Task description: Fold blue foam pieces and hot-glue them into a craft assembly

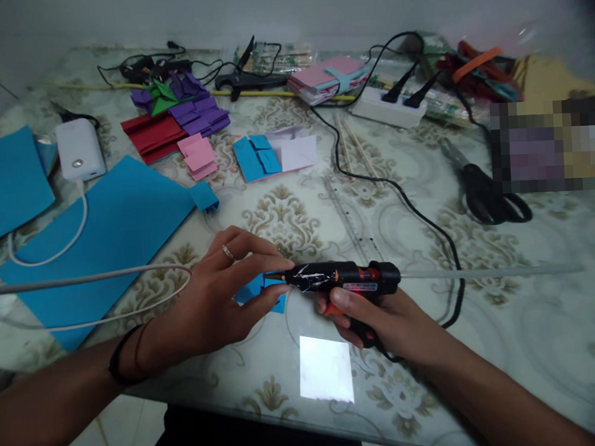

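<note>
My right hand [375, 318] is wrapped round the grip of a black glue gun [349, 276], whose nozzle points left; a long clear glue stick [477, 273] sticks out of its back end. My left hand [231, 288] has its thumb and fingers at the nozzle end, fingertips touching or very near the black front of the gun. Beneath the nozzle a small blue paper piece [280, 301] lies partly hidden by my left hand. A bright white square [325, 369] shows on the patterned tabletop below the gun.
Blue sheets [124, 211], a white power bank [80, 150] with a cable and folded papers [155, 134] lie left and behind. Black scissors [488, 191] rest at the right. A power strip [391, 107] and pliers [252, 80] are at the back; a black cord crosses the table.
</note>
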The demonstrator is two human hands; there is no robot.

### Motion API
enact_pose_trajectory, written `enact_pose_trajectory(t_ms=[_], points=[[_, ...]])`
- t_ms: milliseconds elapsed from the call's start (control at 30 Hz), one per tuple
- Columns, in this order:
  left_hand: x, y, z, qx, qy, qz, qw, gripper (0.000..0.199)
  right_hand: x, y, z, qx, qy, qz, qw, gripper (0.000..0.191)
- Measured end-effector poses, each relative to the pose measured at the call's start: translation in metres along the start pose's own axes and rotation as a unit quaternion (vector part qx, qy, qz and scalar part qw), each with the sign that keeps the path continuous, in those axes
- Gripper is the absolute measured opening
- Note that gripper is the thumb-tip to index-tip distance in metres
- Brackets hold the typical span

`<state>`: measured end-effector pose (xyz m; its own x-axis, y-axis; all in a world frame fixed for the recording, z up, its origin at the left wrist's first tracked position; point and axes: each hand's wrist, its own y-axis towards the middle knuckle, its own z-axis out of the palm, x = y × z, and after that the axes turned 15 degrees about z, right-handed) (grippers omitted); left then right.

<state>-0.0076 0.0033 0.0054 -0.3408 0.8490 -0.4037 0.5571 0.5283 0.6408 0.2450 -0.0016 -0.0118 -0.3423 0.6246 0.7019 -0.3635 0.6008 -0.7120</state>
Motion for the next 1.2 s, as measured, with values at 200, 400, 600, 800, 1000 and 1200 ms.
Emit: enact_pose_trajectory(t_ms=[200, 400, 600, 800, 1000, 1200], points=[[0.001, 0.0, 0.0, 0.0, 0.009, 0.0, 1.0, 0.02, -0.008, 0.004, -0.002, 0.011, 0.002, -0.021, 1.0, 0.066], [0.006, -0.003, 0.002, 0.011, -0.003, 0.004, 1.0, 0.018, -0.012, 0.008, -0.004, 0.015, -0.007, -0.033, 0.999, 0.063], [0.007, -0.004, 0.003, 0.011, 0.002, -0.008, 1.0, 0.02, -0.009, 0.009, -0.005, 0.015, 0.003, -0.036, 0.999, 0.06], [0.007, -0.001, 0.002, 0.016, 0.008, -0.008, 1.0, 0.016, -0.008, 0.008, -0.007, 0.022, -0.002, -0.035, 0.999, 0.059], [0.009, -0.001, 0.002, 0.013, 0.013, -0.01, 1.0, 0.013, 0.002, 0.002, -0.007, 0.022, -0.026, -0.027, 0.999, 0.062], [0.01, -0.002, 0.003, 0.012, 0.021, 0.005, 1.0, 0.019, 0.005, 0.002, -0.008, 0.037, -0.048, -0.015, 0.998, 0.058]])
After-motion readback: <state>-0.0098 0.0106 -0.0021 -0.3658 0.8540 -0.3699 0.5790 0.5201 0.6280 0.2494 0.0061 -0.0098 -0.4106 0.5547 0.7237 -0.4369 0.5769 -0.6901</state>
